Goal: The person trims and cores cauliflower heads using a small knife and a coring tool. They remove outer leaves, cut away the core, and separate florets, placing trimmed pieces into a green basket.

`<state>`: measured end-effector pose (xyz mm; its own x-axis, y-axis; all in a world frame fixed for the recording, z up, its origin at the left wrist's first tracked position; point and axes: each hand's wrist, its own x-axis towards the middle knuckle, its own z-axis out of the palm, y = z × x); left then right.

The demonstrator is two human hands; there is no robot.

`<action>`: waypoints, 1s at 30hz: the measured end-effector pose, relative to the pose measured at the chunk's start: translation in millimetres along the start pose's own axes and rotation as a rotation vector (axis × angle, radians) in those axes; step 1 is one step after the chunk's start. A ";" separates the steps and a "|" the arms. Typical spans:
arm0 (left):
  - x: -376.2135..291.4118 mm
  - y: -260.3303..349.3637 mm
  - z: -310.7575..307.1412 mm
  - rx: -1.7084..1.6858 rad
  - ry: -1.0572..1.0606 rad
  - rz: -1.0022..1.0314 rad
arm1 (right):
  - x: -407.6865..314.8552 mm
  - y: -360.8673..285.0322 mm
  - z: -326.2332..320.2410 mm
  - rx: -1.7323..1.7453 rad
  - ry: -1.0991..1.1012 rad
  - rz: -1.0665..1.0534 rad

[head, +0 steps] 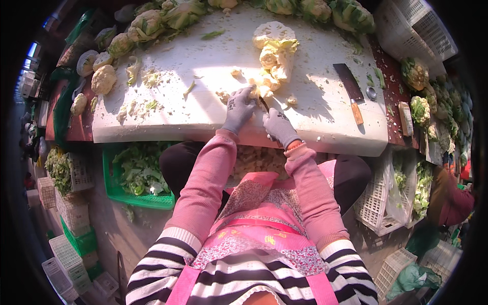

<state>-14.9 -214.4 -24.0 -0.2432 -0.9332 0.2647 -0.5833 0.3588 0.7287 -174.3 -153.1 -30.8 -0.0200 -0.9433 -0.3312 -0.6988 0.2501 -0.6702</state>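
Observation:
My left hand (240, 108), in a grey work glove, presses its fingers on a cauliflower floret (264, 90) near the front of a white board (225, 49). My right hand (280, 125), gloved too, is closed around a small knife (263, 104), whose dark blade points at the floret by my left fingertips. Just beyond, cut cauliflower pieces (272, 63) lie in a row, with a flat-cut cauliflower section (274, 32) behind them. Loose crumbs and small florets (291, 100) are scattered about. To the right rests a cleaver (349, 82) with a wooden handle.
Whole cauliflowers (148, 24) line the board's back and left edges. A round metal object (371, 92) sits beside the cleaver. Below the table stand a green crate (137, 201) of leaves, cut pieces (259, 162) between my knees, and a white crate (371, 209). Another person (455, 202) is at far right.

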 end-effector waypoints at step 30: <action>-10.3 6.0 48.2 0.189 0.176 0.088 | -16.8 9.7 -22.5 -0.010 0.317 -0.091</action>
<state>-53.3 -201.5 -52.7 -0.1702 -0.8821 0.4393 -0.7043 0.4207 0.5718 -196.9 -139.8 -16.8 -0.1773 -0.9831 -0.0460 -0.7147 0.1608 -0.6807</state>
